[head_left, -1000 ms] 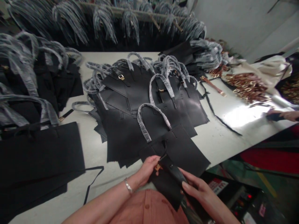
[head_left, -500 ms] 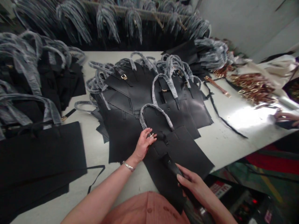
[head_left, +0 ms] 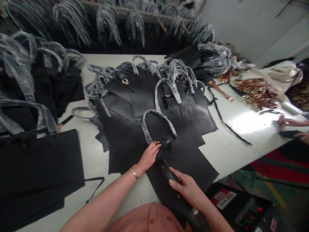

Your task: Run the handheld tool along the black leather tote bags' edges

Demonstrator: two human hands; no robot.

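Observation:
A black leather bag panel [head_left: 190, 158] lies near the table's front edge, its handle [head_left: 158, 111] wrapped in clear film and arching away from me. My left hand [head_left: 149, 157] is closed at the panel's top edge, pinching a short black strap [head_left: 164, 143] that curves over the panel; a bit of gold-coloured metal shows at the fingers. My right hand [head_left: 185, 185] wraps round a long black hand-held tool [head_left: 166, 170]. The tool's blunt front end points at the panel just below the left fingertips; whether it touches is unclear.
More black panels [head_left: 135, 96] with wrapped handles are fanned out behind, and others [head_left: 36, 161] lie at left. Brown straps with gold buckles [head_left: 258, 91] are heaped at right, near another person's hand [head_left: 289, 122]. A black box with a red light [head_left: 246, 206] stands below the table edge.
My right hand has moved the black tool up and left, closer to my left hand. My left fingers have gone from spread to closed on the strap. The other person's second hand shows.

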